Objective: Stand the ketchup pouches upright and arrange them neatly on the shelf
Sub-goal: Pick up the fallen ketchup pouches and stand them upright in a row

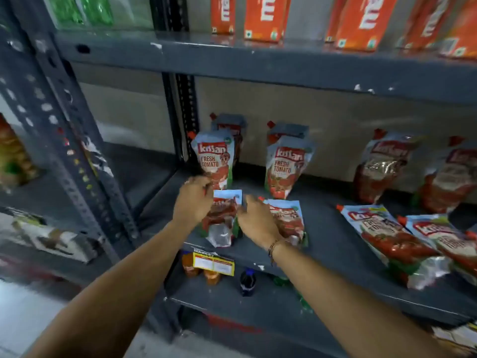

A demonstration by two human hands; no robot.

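Note:
Several red-and-white ketchup pouches sit on a grey metal shelf (pixel 335 244). At the front left, one pouch (pixel 223 218) is held between my left hand (pixel 192 202) and my right hand (pixel 255 220); it leans, half raised. Another pouch (pixel 290 220) lies just right of it, partly under my right wrist. Upright pouches stand behind: one at the left (pixel 215 161) and one in the middle (pixel 285 169), each with another behind it. Two more (pixel 379 169) lean at the back right. Two pouches (pixel 387 236) lie flat at the front right.
Orange cartons (pixel 265 19) line the shelf above. A yellow price tag (pixel 214 264) hangs on the shelf's front edge. Below stand small bottles (pixel 247 281). A perforated grey upright (pixel 64 140) bounds the left side, with other goods beyond it.

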